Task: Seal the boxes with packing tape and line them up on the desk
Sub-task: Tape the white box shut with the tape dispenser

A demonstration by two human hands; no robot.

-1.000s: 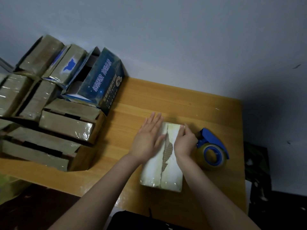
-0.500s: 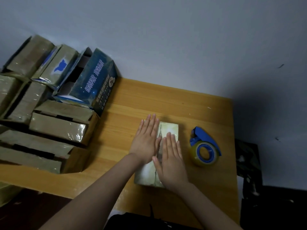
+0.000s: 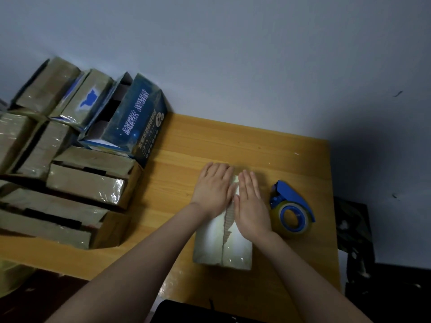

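Note:
A small pale box (image 3: 221, 248) lies on the wooden desk (image 3: 233, 141), its top glossy with tape and torn along the middle seam. My left hand (image 3: 213, 187) lies flat on the box's far left part, fingers straight. My right hand (image 3: 250, 201) presses flat on the right part beside it. The hands cover the far half of the box. A blue tape dispenser (image 3: 291, 210) with a clear roll rests on the desk just right of my right hand, apart from it.
Several taped brown boxes (image 3: 88, 183) are piled at the desk's left side, with a dark blue printed box (image 3: 137, 122) standing open against the wall. A dark object (image 3: 200, 311) sits at the near edge. The desk ends at the right past the dispenser.
My right hand went from pinching at the seam to lying flat on the box, then both hands slid toward the far end of the box. The dispenser stayed put.

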